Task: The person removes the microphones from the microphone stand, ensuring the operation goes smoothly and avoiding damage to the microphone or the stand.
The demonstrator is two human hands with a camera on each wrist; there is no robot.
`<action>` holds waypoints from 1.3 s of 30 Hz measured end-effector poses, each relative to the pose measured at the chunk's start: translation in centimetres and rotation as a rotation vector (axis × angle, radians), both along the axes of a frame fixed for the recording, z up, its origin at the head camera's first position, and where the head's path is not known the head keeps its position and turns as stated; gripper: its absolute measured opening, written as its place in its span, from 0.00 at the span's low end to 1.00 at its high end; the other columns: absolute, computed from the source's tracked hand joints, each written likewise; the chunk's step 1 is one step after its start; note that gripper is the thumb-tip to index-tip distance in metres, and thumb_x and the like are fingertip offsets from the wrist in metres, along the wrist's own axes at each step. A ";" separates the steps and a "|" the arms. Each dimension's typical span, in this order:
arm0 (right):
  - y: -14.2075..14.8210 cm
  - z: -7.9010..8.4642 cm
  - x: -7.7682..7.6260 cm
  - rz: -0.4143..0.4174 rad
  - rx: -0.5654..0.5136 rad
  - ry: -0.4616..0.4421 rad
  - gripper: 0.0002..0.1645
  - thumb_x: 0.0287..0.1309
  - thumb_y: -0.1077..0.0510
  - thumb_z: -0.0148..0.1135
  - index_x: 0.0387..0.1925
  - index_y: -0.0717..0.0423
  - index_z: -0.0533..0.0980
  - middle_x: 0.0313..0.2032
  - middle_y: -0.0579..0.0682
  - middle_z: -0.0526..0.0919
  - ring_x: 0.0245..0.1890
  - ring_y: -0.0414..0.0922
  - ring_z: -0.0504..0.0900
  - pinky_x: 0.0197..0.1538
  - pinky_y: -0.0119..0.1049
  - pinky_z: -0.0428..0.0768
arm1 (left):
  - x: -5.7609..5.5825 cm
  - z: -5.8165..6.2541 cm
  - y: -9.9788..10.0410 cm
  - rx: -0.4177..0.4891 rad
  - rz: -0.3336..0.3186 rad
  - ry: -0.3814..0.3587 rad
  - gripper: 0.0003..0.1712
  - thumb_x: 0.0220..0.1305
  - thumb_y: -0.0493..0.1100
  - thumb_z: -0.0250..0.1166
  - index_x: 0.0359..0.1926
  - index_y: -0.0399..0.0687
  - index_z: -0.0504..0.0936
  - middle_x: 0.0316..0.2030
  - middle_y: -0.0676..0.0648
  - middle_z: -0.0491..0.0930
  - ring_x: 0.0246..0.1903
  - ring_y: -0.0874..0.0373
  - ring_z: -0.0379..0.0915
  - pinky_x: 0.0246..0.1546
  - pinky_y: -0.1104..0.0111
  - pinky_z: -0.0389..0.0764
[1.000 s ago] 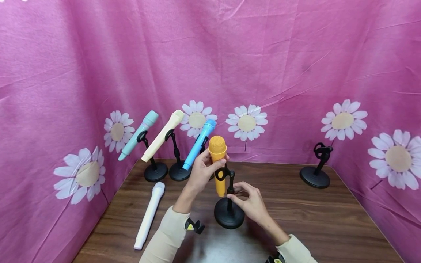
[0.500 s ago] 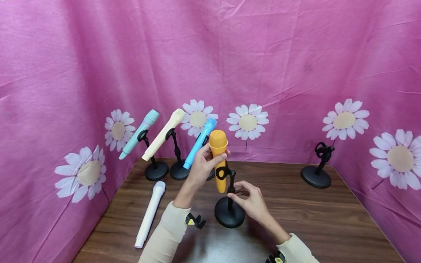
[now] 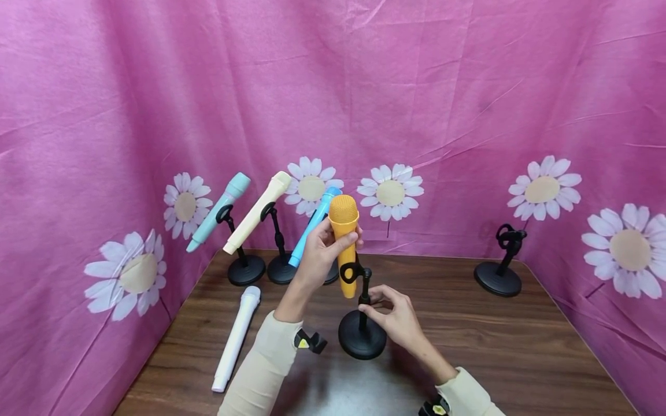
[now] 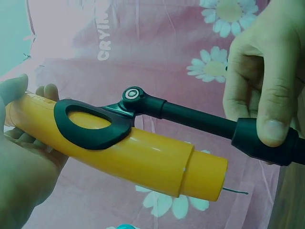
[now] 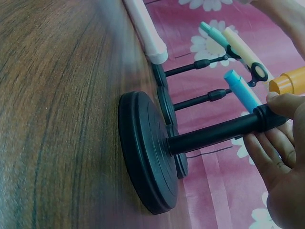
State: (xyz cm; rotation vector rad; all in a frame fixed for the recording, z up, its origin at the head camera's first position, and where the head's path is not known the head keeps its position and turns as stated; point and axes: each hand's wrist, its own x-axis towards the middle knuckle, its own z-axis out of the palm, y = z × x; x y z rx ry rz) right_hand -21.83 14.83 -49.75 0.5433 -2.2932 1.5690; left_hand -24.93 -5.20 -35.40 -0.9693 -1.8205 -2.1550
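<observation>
My left hand [image 3: 315,257] grips an orange microphone [image 3: 343,210] around its upper body, head up and tail pointing down. Just in front of the lower body is the ring-shaped clip [image 4: 90,139] of a black microphone stand [image 3: 361,342]; in the left wrist view it overlaps the orange barrel, and the microphone's tail extends past it. With thumb and fingers, my right hand [image 3: 399,321] pinches the collar [image 5: 268,118] on the stand's pole. The stand's round base rests on the table.
Behind to the left, teal [image 3: 218,212], cream [image 3: 258,212] and blue [image 3: 314,227] microphones sit tilted in black stands. A white microphone [image 3: 236,340] lies on the wooden table [image 3: 468,352]. Another black stand [image 3: 498,279] without a microphone stands at the right rear, before a pink curtain [image 3: 442,86].
The orange microphone has risen steadily in my left hand, its tail climbing closer to the stand's clip. My right hand stays on the pole, and the stand has not moved.
</observation>
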 end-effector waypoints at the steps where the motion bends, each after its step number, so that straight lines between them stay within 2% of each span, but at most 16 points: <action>1: 0.0 0.0 0.0 -0.001 0.001 -0.004 0.16 0.55 0.59 0.83 0.44 0.53 0.85 0.37 0.49 0.89 0.38 0.36 0.88 0.43 0.31 0.90 | 0.0 0.1 0.0 0.001 0.001 0.000 0.22 0.77 0.40 0.65 0.65 0.34 0.74 0.45 0.51 0.84 0.43 0.56 0.85 0.55 0.63 0.86; 8: 0.1 0.2 0.0 -0.019 0.017 -0.001 0.16 0.55 0.59 0.83 0.43 0.51 0.85 0.37 0.47 0.88 0.38 0.37 0.88 0.44 0.35 0.90 | -0.3 0.7 0.3 0.036 -0.009 0.028 0.23 0.77 0.43 0.66 0.63 0.31 0.73 0.45 0.46 0.84 0.41 0.57 0.85 0.52 0.60 0.87; 13: 0.1 0.2 0.1 -0.014 0.012 -0.015 0.16 0.55 0.59 0.83 0.43 0.52 0.85 0.37 0.48 0.88 0.39 0.37 0.88 0.44 0.32 0.90 | -0.5 1.2 0.5 0.063 -0.023 0.053 0.32 0.75 0.51 0.69 0.63 0.29 0.73 0.44 0.49 0.84 0.41 0.59 0.85 0.51 0.67 0.87; 18: 0.1 0.1 0.0 -0.007 0.004 -0.016 0.16 0.55 0.60 0.83 0.43 0.52 0.85 0.37 0.48 0.88 0.38 0.36 0.87 0.44 0.33 0.90 | -0.5 1.5 0.5 0.076 -0.021 0.074 0.36 0.73 0.56 0.70 0.63 0.28 0.73 0.43 0.52 0.84 0.40 0.59 0.84 0.51 0.67 0.86; 22: 0.1 0.0 -0.1 0.002 -0.003 -0.005 0.16 0.55 0.60 0.83 0.43 0.53 0.85 0.37 0.48 0.89 0.38 0.35 0.87 0.44 0.36 0.90 | -0.6 1.8 0.5 0.079 -0.016 0.088 0.35 0.74 0.54 0.70 0.62 0.28 0.73 0.43 0.53 0.84 0.40 0.60 0.83 0.50 0.68 0.85; 29: 0.1 -0.1 -0.1 -0.001 -0.008 0.000 0.16 0.55 0.60 0.83 0.43 0.53 0.85 0.36 0.48 0.89 0.37 0.34 0.87 0.43 0.33 0.90 | -0.7 2.4 0.6 0.084 -0.027 0.098 0.30 0.76 0.49 0.68 0.61 0.27 0.72 0.43 0.53 0.84 0.39 0.61 0.83 0.50 0.68 0.86; 39: 0.0 -0.1 -0.1 -0.010 0.004 -0.005 0.16 0.55 0.57 0.83 0.43 0.51 0.85 0.36 0.47 0.89 0.38 0.37 0.87 0.43 0.38 0.91 | -1.1 3.2 0.7 0.104 -0.039 0.118 0.29 0.77 0.47 0.67 0.61 0.25 0.71 0.43 0.48 0.82 0.39 0.57 0.82 0.50 0.68 0.85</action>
